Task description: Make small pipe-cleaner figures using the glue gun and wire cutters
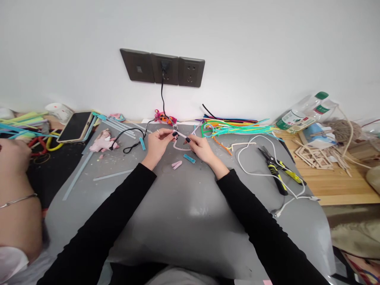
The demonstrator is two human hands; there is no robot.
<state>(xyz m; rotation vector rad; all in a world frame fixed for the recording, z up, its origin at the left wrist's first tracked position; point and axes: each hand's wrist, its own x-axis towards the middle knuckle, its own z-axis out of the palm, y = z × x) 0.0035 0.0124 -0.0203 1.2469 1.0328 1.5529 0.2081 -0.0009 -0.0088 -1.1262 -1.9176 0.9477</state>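
Note:
Both hands meet over the far middle of a grey mat (pixel 184 206). My left hand (pixel 158 142) pinches one end of a pale pink pipe cleaner (pixel 180 148) between thumb and fingers. My right hand (pixel 199 147) pinches the other end, and the pipe cleaner bends in a loop between them. A small pink piece (pixel 177 164) and a short blue piece (pixel 189 158) lie on the mat just below the hands. Both sleeves are black.
Coloured pipe cleaners (pixel 234 126) are piled at the back right. Yellow-handled pliers (pixel 277 170) and a white cable (pixel 261 174) lie to the right. A phone (pixel 74 126), a pink plush figure (pixel 102 143) and glue sticks sit left. Another person's arm (pixel 18 206) is at the left edge.

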